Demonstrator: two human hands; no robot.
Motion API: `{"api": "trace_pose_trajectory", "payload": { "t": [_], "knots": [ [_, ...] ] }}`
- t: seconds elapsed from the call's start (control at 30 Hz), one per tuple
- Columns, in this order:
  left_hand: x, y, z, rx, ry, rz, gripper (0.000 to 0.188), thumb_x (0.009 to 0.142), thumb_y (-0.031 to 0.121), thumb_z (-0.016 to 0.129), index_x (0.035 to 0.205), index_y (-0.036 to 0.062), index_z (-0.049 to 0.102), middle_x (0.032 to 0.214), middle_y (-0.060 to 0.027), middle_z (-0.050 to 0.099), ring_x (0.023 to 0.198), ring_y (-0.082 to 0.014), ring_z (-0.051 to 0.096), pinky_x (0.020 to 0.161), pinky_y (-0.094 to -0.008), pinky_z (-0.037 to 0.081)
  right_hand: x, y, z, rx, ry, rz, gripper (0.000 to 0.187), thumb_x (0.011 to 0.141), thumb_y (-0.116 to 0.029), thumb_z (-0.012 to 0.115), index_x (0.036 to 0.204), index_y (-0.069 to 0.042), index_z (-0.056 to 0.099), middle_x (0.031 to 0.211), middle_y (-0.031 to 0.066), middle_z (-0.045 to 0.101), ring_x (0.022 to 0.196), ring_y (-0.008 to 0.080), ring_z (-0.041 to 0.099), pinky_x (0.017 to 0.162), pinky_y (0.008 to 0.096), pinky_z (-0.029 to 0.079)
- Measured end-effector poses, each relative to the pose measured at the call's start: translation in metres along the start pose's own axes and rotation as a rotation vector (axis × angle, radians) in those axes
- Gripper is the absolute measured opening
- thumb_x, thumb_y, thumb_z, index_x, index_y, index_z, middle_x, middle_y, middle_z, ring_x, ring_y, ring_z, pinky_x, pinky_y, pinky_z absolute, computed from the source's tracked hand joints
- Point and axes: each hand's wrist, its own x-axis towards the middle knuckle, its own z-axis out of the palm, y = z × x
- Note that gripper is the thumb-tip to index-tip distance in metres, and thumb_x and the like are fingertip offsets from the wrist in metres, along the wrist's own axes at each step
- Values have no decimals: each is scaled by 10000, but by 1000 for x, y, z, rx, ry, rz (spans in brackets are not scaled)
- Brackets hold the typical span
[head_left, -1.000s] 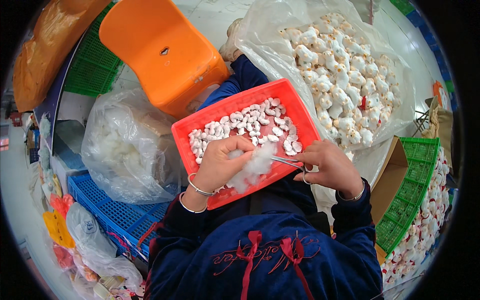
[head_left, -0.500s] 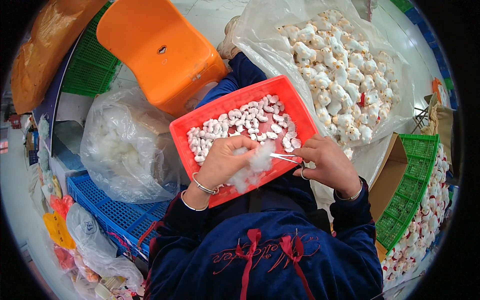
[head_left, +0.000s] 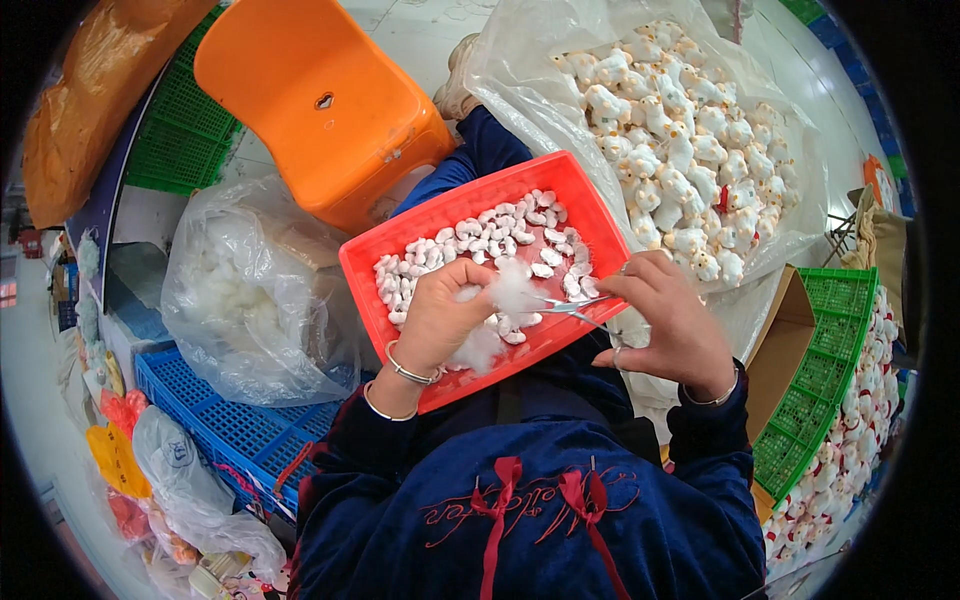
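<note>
Though wispy, white fluff (head_left: 511, 287) against slim metal scissors (head_left: 572, 309).

- Navy velour sweatshirt (head_left: 540, 565), lower centre, with red script embroidery (head_left: 540, 507) across the chest
- Two dark-red ribbons (head_left: 494, 535) hanging there
- Long navy sleeves (head_left: 700, 440)
- Left wrist: silver bangle (head_left: 405, 373), paler band (head_left: 385, 413)
- Right wrist: thin bangle (head_left: 718, 400)
- Navy trouser leg (head_left: 492, 138), upper centre
- Pale shoe (head_left: 455, 92) above
</note>
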Motion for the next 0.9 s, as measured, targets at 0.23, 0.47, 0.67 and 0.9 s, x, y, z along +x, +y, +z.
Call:
{"api": "trace_pose_trajectory", "payload": {
  "t": [0.23, 0.47, 0.67, 0.9],
  "knots": [
    [-4, 6, 1, -58, -17, -23, 99, 923, 57, 704, 1010, 14, 719, 917, -17, 726, 820, -74, 663, 752, -219, 532, 7, 1, 9, -110, -124, 90, 435, 726, -259, 852, 1118, -118, 727, 963, 74, 663, 1015, 290, 609, 858, 425, 468],
    [-5, 10, 4, -23, -107, -120, 119, 922, 48, 689, 1026, 3, 724, 939, -28, 739, 830, -83, 673, 749, -245, 544, 11, 1, 9, -98, -206, 47, 371, 743, -272, 831, 1064, -107, 744, 888, 74, 663, 924, 292, 630, 803, 436, 469],
    [-4, -3, 9, 53, -93, 52, 123, 893, 86, 718, 993, 15, 706, 873, 1, 704, 757, -45, 631, 663, -221, 517, 11, 4, 20, 6, -217, 42, 427, 722, -242, 848, 1089, -68, 718, 939, 102, 654, 976, 320, 612, 847, 440, 481],
    [-2, -7, -1, -38, 17, -38, 133, 898, 78, 717, 1015, 20, 690, 870, -1, 694, 730, -33, 607, 640, -213, 498, 2, -6, -8, -71, -51, 8, 587, 657, -202, 890, 1186, -70, 671, 1080, 99, 639, 1076, 315, 572, 931, 444, 463]
  ]
}}
